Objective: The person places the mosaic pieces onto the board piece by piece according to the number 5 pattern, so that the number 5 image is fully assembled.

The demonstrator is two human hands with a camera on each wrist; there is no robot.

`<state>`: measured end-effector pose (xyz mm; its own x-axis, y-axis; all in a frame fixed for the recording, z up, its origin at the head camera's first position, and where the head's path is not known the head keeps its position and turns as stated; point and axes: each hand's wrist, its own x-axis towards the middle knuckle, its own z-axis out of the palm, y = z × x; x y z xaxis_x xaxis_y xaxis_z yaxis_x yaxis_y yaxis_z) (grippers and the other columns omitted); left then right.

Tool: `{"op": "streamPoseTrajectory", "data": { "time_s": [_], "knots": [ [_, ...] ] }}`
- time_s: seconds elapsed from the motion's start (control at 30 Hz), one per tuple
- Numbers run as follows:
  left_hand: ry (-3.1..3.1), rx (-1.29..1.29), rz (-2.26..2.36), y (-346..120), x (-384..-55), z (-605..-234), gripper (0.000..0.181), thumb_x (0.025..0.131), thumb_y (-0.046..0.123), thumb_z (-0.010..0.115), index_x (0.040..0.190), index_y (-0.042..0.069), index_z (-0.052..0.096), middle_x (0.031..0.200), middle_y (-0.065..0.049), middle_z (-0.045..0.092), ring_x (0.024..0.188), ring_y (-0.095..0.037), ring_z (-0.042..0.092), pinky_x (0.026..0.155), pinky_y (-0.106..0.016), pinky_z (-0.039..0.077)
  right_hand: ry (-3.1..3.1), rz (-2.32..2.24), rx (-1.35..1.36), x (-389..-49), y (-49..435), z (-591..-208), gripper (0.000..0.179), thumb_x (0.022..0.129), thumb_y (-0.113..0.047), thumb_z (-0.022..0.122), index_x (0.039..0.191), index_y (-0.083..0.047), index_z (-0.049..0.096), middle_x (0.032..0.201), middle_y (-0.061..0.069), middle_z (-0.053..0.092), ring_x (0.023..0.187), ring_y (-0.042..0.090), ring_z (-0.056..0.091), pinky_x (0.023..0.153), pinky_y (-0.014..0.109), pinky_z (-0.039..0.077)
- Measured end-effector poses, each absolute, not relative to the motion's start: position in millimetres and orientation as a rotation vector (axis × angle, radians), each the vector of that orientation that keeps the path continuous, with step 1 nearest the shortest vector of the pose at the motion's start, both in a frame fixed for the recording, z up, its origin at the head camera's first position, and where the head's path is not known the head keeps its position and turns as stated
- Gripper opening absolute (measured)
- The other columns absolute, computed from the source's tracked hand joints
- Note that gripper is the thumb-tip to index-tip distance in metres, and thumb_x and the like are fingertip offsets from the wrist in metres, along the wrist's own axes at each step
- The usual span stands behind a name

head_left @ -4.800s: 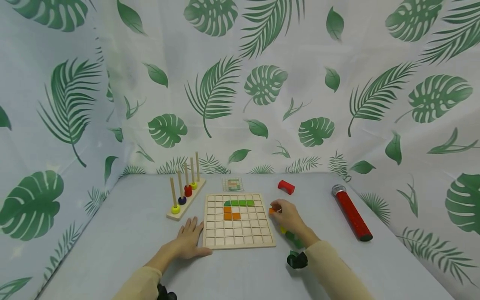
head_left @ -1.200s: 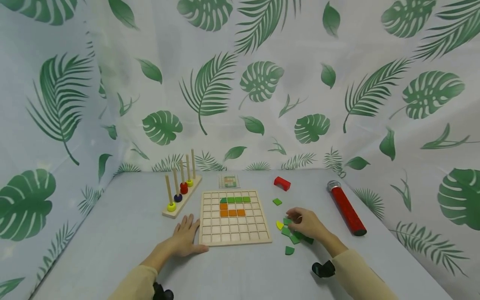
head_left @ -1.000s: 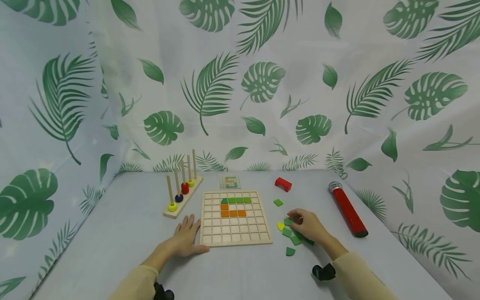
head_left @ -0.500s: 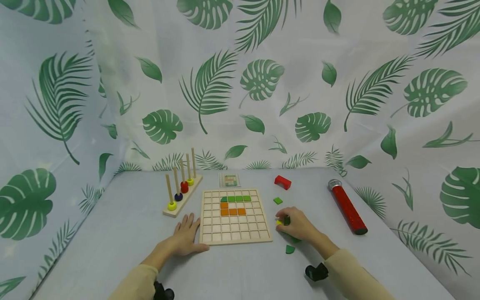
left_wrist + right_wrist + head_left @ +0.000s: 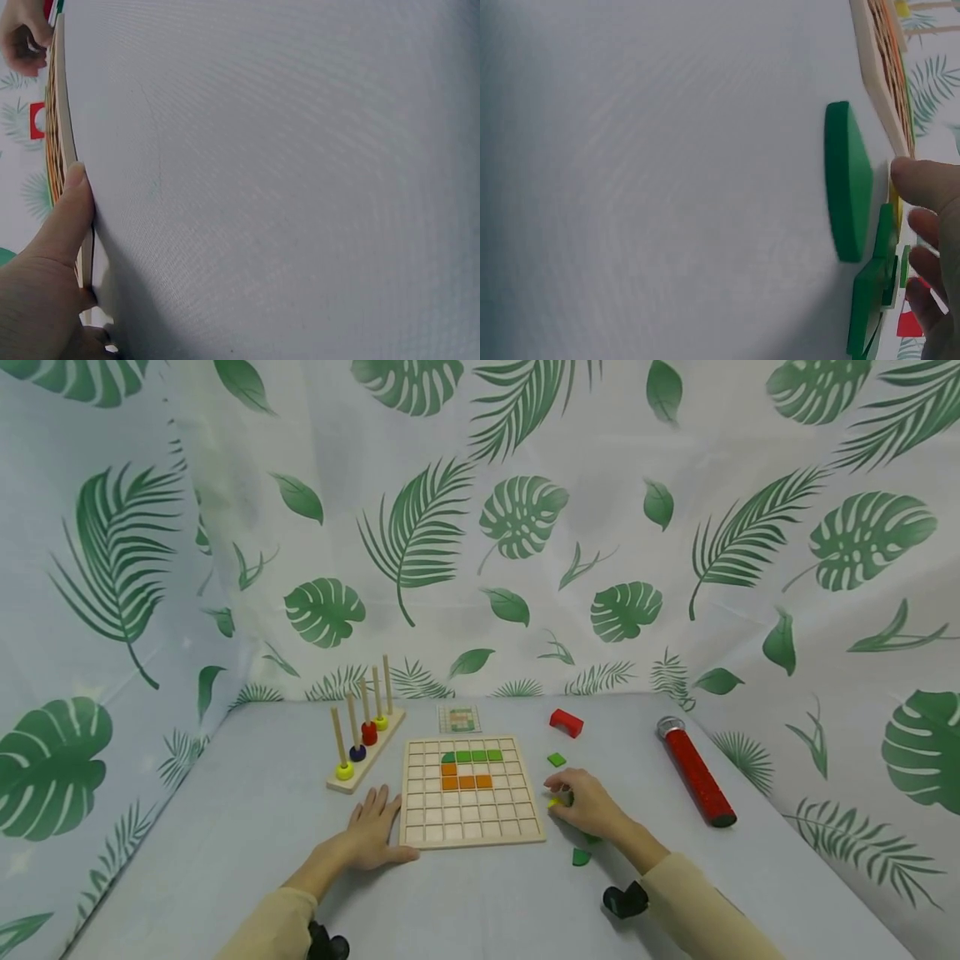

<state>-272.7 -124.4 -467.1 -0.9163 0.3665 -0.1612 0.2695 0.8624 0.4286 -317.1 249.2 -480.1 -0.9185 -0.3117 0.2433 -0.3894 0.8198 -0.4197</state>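
Note:
In the head view a wooden grid board (image 5: pixel 472 818) lies mid-table with green and orange tiles (image 5: pixel 467 782) in some cells. My left hand (image 5: pixel 369 839) lies spread at its left edge, the thumb along the near left corner. To the right of the board, my right hand (image 5: pixel 588 806) pinches a small yellow tile (image 5: pixel 553 802) between thumb and fingers, low at the table. Several green tiles sit under and beside this hand, partly hidden; a rounded green tile (image 5: pixel 581 857) lies nearer me. A lighter green tile (image 5: pixel 556 759) lies beyond the fingers.
A peg stand (image 5: pixel 367 760) with coloured beads stands at the back left. A pattern card (image 5: pixel 459 719) lies behind the board. A red arch block (image 5: pixel 566 722) is at the back right, and a red toy microphone (image 5: pixel 697 772) lies farther right.
An orange tile went from my right hand onto the board earlier. The right hand then moved to the green tiles, and lately left to the yellow one, which shifted slightly. My left hand stayed.

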Motion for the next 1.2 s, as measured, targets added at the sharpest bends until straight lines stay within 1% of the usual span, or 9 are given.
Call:
{"op": "streamPoseTrajectory", "data": {
  "time_s": [0.1, 0.17, 0.33, 0.47, 0.53, 0.63, 0.77, 0.97, 1.2],
  "knots": [
    [2.802, 0.481, 0.585, -124.3, -273.5, -467.5, 0.097, 0.080, 0.053, 0.068, 0.144, -0.007, 0.027, 0.151, -0.032, 0.010, 0.139, -0.046, 0.003, 0.110, -0.059, 0.007, -2.831, 0.617, 0.511, -318.4, 250.2, -480.6, 0.032, 0.071, -0.021, 0.083, 0.099, -0.012, 0.069, 0.083, -0.008, 0.058, 0.084, 0.014, 0.049, 0.074, 0.033, 0.046],
    [2.803, 0.483, 0.587, -124.4, -273.4, -468.0, 0.097, 0.080, 0.053, 0.068, 0.144, -0.007, 0.028, 0.150, -0.032, 0.010, 0.139, -0.046, 0.004, 0.110, -0.059, 0.007, -2.836, 0.595, 0.512, -319.1, 250.7, -480.9, 0.032, 0.072, -0.023, 0.083, 0.098, -0.013, 0.069, 0.081, -0.009, 0.058, 0.083, 0.014, 0.048, 0.073, 0.032, 0.045],
    [2.801, 0.490, 0.597, -123.9, -274.2, -468.4, 0.097, 0.080, 0.053, 0.069, 0.144, -0.007, 0.028, 0.150, -0.032, 0.011, 0.139, -0.046, 0.004, 0.110, -0.059, 0.007, -2.856, 0.650, 0.548, -320.7, 251.5, -480.5, 0.028, 0.075, -0.012, 0.080, 0.101, -0.013, 0.069, 0.087, -0.011, 0.062, 0.086, 0.012, 0.051, 0.078, 0.034, 0.047],
    [2.800, 0.488, 0.589, -123.6, -275.4, -468.4, 0.097, 0.080, 0.053, 0.068, 0.144, -0.007, 0.027, 0.151, -0.032, 0.010, 0.139, -0.046, 0.003, 0.110, -0.058, 0.007, -2.868, 0.741, 0.577, -321.5, 251.5, -478.9, 0.031, 0.077, 0.000, 0.075, 0.105, -0.011, 0.068, 0.093, -0.008, 0.064, 0.090, 0.014, 0.054, 0.082, 0.037, 0.049],
    [2.800, 0.489, 0.589, -123.8, -275.3, -468.4, 0.097, 0.080, 0.053, 0.068, 0.144, -0.007, 0.027, 0.151, -0.032, 0.010, 0.139, -0.046, 0.003, 0.110, -0.059, 0.007, -2.868, 0.771, 0.582, -321.8, 251.5, -479.0, 0.033, 0.077, 0.003, 0.072, 0.108, -0.009, 0.067, 0.097, -0.005, 0.065, 0.093, 0.016, 0.055, 0.084, 0.039, 0.049],
    [2.801, 0.499, 0.595, -124.6, -274.1, -468.6, 0.097, 0.080, 0.053, 0.068, 0.144, -0.007, 0.027, 0.151, -0.032, 0.010, 0.139, -0.046, 0.004, 0.110, -0.059, 0.007, -2.853, 0.755, 0.567, -321.2, 252.1, -480.2, 0.033, 0.077, -0.003, 0.074, 0.109, -0.007, 0.066, 0.101, -0.001, 0.065, 0.097, 0.019, 0.056, 0.087, 0.041, 0.048],
    [2.805, 0.513, 0.605, -125.6, -272.3, -468.5, 0.096, 0.080, 0.052, 0.068, 0.143, -0.008, 0.028, 0.150, -0.033, 0.011, 0.138, -0.047, 0.004, 0.109, -0.059, 0.008, -2.846, 0.685, 0.500, -319.9, 253.9, -481.6, 0.034, 0.077, -0.013, 0.078, 0.108, -0.007, 0.067, 0.100, 0.000, 0.064, 0.099, 0.021, 0.054, 0.088, 0.043, 0.048],
    [2.805, 0.523, 0.615, -124.2, -271.2, -466.1, 0.095, 0.081, 0.051, 0.069, 0.143, -0.008, 0.028, 0.150, -0.033, 0.010, 0.138, -0.047, 0.004, 0.109, -0.059, 0.008, -2.834, 0.706, 0.438, -320.4, 254.9, -481.4, 0.028, 0.078, -0.006, 0.074, 0.105, -0.007, 0.068, 0.096, -0.001, 0.066, 0.098, 0.021, 0.054, 0.087, 0.043, 0.048],
    [2.804, 0.516, 0.611, -125.0, -271.5, -466.5, 0.095, 0.081, 0.051, 0.069, 0.143, -0.008, 0.028, 0.150, -0.034, 0.010, 0.138, -0.047, 0.004, 0.109, -0.059, 0.009, -2.789, 0.731, 0.482, -322.5, 250.0, -482.7, 0.029, 0.078, -0.008, 0.077, 0.105, -0.006, 0.067, 0.091, -0.002, 0.065, 0.093, 0.019, 0.055, 0.083, 0.042, 0.048]
  ]
}}
